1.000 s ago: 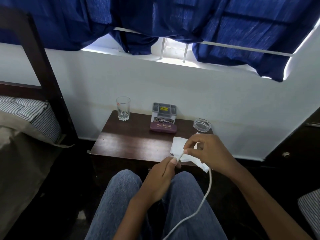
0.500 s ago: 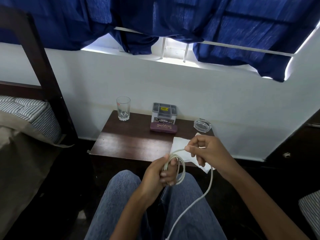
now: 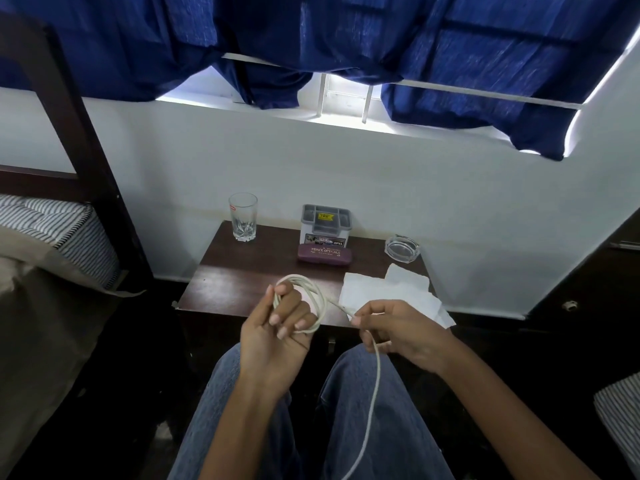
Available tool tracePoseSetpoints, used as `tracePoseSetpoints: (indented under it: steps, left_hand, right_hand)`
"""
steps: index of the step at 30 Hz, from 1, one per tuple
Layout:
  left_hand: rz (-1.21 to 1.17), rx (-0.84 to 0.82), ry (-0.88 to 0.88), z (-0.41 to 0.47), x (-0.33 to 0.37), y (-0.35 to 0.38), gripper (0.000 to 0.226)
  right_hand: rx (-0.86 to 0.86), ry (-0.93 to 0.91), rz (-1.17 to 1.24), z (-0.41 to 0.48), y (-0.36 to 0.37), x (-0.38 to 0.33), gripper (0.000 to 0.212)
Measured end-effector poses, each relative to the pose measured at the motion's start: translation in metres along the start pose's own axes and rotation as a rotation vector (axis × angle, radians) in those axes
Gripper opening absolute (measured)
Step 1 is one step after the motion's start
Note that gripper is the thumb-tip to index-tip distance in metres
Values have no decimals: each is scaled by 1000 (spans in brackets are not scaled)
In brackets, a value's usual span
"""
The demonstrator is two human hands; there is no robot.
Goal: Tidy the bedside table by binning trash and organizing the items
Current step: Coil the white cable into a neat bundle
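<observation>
A white cable [image 3: 375, 375] runs up from my lap over the front edge of the dark wooden bedside table [image 3: 242, 282]. My left hand [image 3: 277, 330] is closed on a small coil of that cable, with loops wound around its fingers. My right hand [image 3: 401, 332] pinches the straight stretch of cable just to the right of the coil. On the table stand a clear glass [image 3: 243, 216], a grey lidded box [image 3: 325, 225], a maroon glasses case [image 3: 325, 253], a glass ashtray [image 3: 402, 248] and crumpled white tissue paper [image 3: 398, 292].
A bed with a striped mattress [image 3: 52, 223] and a dark wooden post [image 3: 79, 133] stands to the left. A white wall and blue curtains [image 3: 346, 39] rise behind the table. Dark furniture [image 3: 595, 282] flanks the right. My knees in jeans [image 3: 346, 427] sit under my hands.
The cable went from a single strand between my hands to several loops around my left hand. My left hand rose and moved left; my right hand drew away to the right.
</observation>
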State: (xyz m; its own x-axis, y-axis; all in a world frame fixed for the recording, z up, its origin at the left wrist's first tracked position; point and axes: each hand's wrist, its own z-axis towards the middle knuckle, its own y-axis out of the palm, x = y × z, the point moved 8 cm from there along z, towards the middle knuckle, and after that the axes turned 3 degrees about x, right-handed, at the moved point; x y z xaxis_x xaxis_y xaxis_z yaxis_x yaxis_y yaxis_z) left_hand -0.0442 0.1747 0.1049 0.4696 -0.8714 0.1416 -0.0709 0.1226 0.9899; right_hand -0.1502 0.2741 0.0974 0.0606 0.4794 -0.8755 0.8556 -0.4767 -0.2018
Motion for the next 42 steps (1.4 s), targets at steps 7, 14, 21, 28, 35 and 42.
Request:
tracePoseSetpoints:
  steps: [7, 14, 21, 28, 35, 42]
  left_hand:
    - [195, 163, 110, 0, 9, -12, 34]
    - [192, 184, 175, -2, 16, -9, 35]
    - [585, 210, 301, 2, 15, -9, 35]
    - [1451, 89, 472, -9, -12, 7, 30]
    - [1652, 25, 282, -5, -23, -6, 38]
    - [1294, -28, 67, -8, -35, 1, 48]
  right_hand:
    - [568, -505, -234, -18, -37, -48, 8]
    - [228, -417, -849, -10, -5, -43, 13]
    - [4, -419, -1033, -26, 34, -43, 16]
    - [49, -527, -984, -37, 43, -59, 8]
    - [176, -612, -694, -48, 23, -81, 19]
    - [225, -565, -580, -42, 0, -84, 22]
